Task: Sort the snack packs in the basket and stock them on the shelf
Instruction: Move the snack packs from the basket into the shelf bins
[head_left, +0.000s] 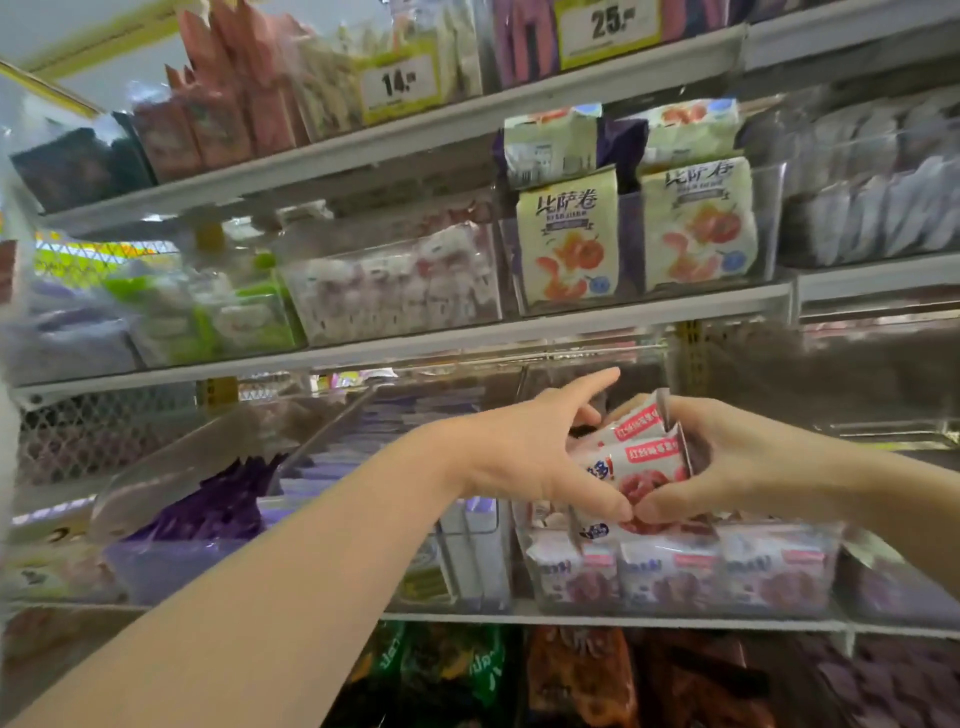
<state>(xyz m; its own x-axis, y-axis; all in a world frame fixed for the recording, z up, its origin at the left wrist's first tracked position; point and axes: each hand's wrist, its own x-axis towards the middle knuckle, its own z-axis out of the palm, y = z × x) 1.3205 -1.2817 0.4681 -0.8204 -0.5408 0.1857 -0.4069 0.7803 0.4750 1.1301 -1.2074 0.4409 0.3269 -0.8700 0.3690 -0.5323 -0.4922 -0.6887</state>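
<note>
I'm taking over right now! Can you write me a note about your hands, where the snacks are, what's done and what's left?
Left hand: grips the white-and-red snack packs from the left, thumb underneath.
Right hand: grips the same packs from the right.
They hang just above a clear bin on the shelf; matching packs stand along its front.
Done: this bunch is at its bin.
Left: lower it in, let go. The basket is out of view, so what remains there cannot be told.
</note>
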